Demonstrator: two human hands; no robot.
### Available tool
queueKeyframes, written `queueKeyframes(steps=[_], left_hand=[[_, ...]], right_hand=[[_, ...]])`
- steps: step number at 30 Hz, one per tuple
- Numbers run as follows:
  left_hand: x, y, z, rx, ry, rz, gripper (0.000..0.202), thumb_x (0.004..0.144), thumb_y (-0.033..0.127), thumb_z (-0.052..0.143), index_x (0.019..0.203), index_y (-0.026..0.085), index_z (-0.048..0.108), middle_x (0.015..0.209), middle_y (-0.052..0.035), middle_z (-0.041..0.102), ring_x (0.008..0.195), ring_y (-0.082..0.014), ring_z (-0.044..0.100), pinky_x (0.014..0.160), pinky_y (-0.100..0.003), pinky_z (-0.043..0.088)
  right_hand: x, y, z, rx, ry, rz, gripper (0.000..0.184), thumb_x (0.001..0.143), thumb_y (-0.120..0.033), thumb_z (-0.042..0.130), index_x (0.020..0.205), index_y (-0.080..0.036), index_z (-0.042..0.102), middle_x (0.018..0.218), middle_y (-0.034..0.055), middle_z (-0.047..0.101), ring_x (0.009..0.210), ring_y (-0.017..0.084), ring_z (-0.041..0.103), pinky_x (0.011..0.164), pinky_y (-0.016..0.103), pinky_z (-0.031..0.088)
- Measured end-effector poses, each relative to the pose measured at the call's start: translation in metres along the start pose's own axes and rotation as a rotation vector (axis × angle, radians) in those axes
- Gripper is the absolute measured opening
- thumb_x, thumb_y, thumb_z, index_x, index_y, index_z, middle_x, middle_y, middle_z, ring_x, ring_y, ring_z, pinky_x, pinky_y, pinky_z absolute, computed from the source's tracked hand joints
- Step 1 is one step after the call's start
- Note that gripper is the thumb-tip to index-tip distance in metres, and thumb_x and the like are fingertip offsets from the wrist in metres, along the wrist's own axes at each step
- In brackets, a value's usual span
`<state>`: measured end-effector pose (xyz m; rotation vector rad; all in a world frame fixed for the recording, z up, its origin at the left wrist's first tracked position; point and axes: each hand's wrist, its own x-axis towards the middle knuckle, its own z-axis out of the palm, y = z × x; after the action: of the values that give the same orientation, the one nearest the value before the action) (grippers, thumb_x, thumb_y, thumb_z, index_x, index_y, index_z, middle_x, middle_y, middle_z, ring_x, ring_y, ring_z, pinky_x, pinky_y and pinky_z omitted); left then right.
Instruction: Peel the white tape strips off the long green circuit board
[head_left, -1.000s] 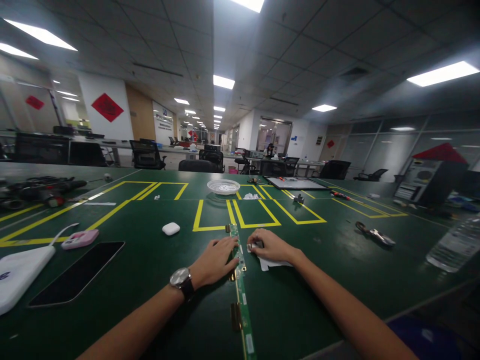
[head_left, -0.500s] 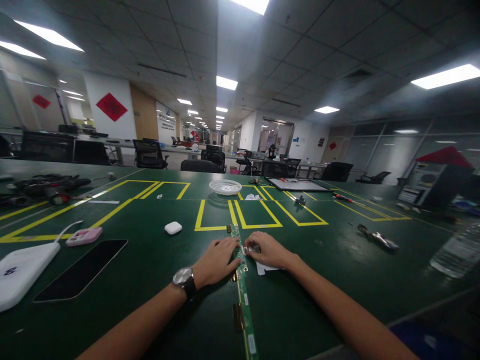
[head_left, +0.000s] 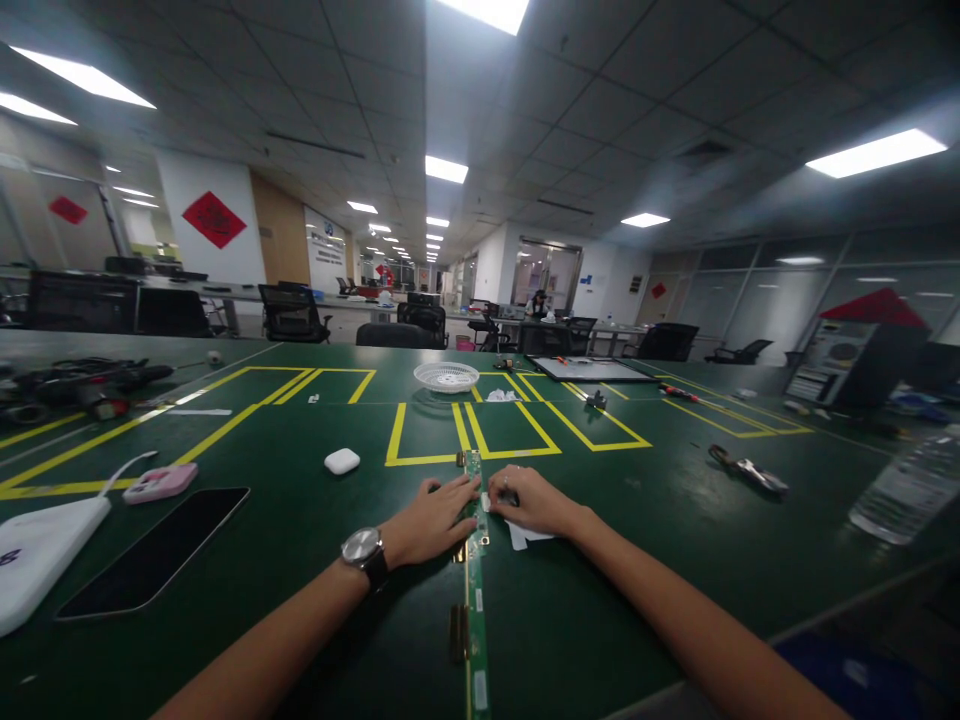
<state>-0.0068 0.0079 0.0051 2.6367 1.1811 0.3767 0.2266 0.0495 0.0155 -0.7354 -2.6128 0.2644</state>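
A long, narrow green circuit board (head_left: pixel 477 600) runs away from me along the table, with brown flex tabs at its left edge. My left hand (head_left: pixel 433 520), with a watch on the wrist, lies across the board's left side; its fingers are stretched out and the thumb is apart. At the board's right edge, my right hand (head_left: pixel 531 500) has thumb and fingertips pinched together at a small white piece (head_left: pixel 486 501), partly hidden by the fingers. White paper scraps (head_left: pixel 521 537) lie under and beside the right hand.
On the left are a phone (head_left: pixel 157 550), a white power bank (head_left: pixel 49 560), a pink case (head_left: pixel 160 483) and a white earbud case (head_left: pixel 342 461). Farther off stands a white basket (head_left: pixel 446 378). At right are a tool (head_left: pixel 750 472) and a water bottle (head_left: pixel 907 490).
The camera view has shifted slightly, and the near end of the circuit board now sits farther left. Both hands keep nearly the same place at the board.
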Motion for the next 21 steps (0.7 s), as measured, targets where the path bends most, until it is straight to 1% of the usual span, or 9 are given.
queueKeyframes(steps=[5, 9, 11, 14, 15, 17, 19, 21], left_hand=[[-0.001, 0.002, 0.000, 0.006, 0.000, -0.007, 0.049, 0.102, 0.046, 0.037, 0.144, 0.021, 0.041, 0.158, -0.0125, 0.031, 0.146, -0.0267, 0.026, 0.111, -0.052, 0.022], [-0.001, 0.001, 0.002, -0.019, 0.020, -0.013, 0.045, 0.102, 0.045, 0.038, 0.141, 0.023, 0.046, 0.157, -0.0105, 0.033, 0.146, -0.0266, 0.027, 0.112, -0.051, 0.022], [-0.001, 0.001, 0.003, -0.046, 0.027, -0.020, 0.043, 0.102, 0.044, 0.038, 0.140, 0.026, 0.046, 0.157, -0.0084, 0.035, 0.145, -0.0264, 0.028, 0.112, -0.051, 0.022], [-0.001, 0.000, 0.003, -0.113, 0.067, -0.028, 0.044, 0.102, 0.043, 0.037, 0.144, 0.030, 0.039, 0.157, -0.0053, 0.034, 0.143, -0.0263, 0.032, 0.112, -0.051, 0.025], [-0.001, -0.002, 0.004, -0.142, 0.094, -0.035, 0.045, 0.102, 0.043, 0.036, 0.145, 0.030, 0.037, 0.158, -0.0051, 0.033, 0.143, -0.0264, 0.033, 0.112, -0.051, 0.026], [0.001, -0.007, 0.005, -0.206, 0.180, -0.060, 0.045, 0.102, 0.042, 0.035, 0.144, 0.028, 0.038, 0.159, -0.0065, 0.031, 0.143, -0.0263, 0.033, 0.113, -0.049, 0.027], [0.002, -0.013, 0.007, -0.277, 0.305, -0.095, 0.042, 0.101, 0.041, 0.035, 0.138, 0.024, 0.044, 0.157, -0.0087, 0.032, 0.143, -0.0262, 0.033, 0.114, -0.047, 0.027], [0.004, -0.019, 0.010, -0.341, 0.435, -0.130, 0.037, 0.100, 0.040, 0.036, 0.129, 0.022, 0.049, 0.154, -0.0104, 0.037, 0.141, -0.0264, 0.036, 0.114, -0.047, 0.028]], right_hand=[[-0.001, -0.001, 0.001, -0.011, 0.001, 0.010, 0.004, 0.086, -0.021, 0.065, 0.089, -0.018, 0.065, 0.092, 0.0045, 0.068, 0.090, 0.018, 0.061, 0.082, 0.028, 0.045], [0.000, 0.003, 0.002, 0.005, 0.026, -0.012, 0.004, 0.086, -0.021, 0.065, 0.087, -0.018, 0.066, 0.093, 0.0052, 0.069, 0.090, 0.018, 0.062, 0.082, 0.029, 0.047], [0.000, 0.003, 0.002, 0.030, 0.056, -0.030, 0.007, 0.090, -0.022, 0.061, 0.089, -0.018, 0.067, 0.094, 0.0055, 0.069, 0.092, 0.018, 0.062, 0.085, 0.030, 0.047], [0.002, 0.000, 0.000, 0.065, 0.097, -0.056, 0.020, 0.096, -0.018, 0.050, 0.102, -0.018, 0.069, 0.110, 0.0079, 0.069, 0.107, 0.018, 0.061, 0.097, 0.033, 0.045], [0.004, -0.003, -0.001, 0.067, 0.091, -0.065, 0.024, 0.096, -0.017, 0.048, 0.108, -0.019, 0.069, 0.117, 0.0086, 0.068, 0.113, 0.018, 0.059, 0.100, 0.034, 0.044], [0.006, -0.007, -0.002, 0.056, 0.034, -0.086, 0.030, 0.095, -0.014, 0.046, 0.116, -0.020, 0.068, 0.128, 0.0084, 0.064, 0.121, 0.018, 0.056, 0.105, 0.036, 0.041], [0.009, -0.009, -0.003, 0.046, -0.048, -0.109, 0.035, 0.095, -0.013, 0.045, 0.121, -0.021, 0.067, 0.132, 0.0070, 0.062, 0.123, 0.018, 0.055, 0.107, 0.034, 0.040], [0.010, -0.006, -0.004, 0.039, -0.103, -0.127, 0.038, 0.094, -0.011, 0.044, 0.124, -0.022, 0.066, 0.133, 0.0061, 0.062, 0.123, 0.017, 0.055, 0.108, 0.033, 0.040]])
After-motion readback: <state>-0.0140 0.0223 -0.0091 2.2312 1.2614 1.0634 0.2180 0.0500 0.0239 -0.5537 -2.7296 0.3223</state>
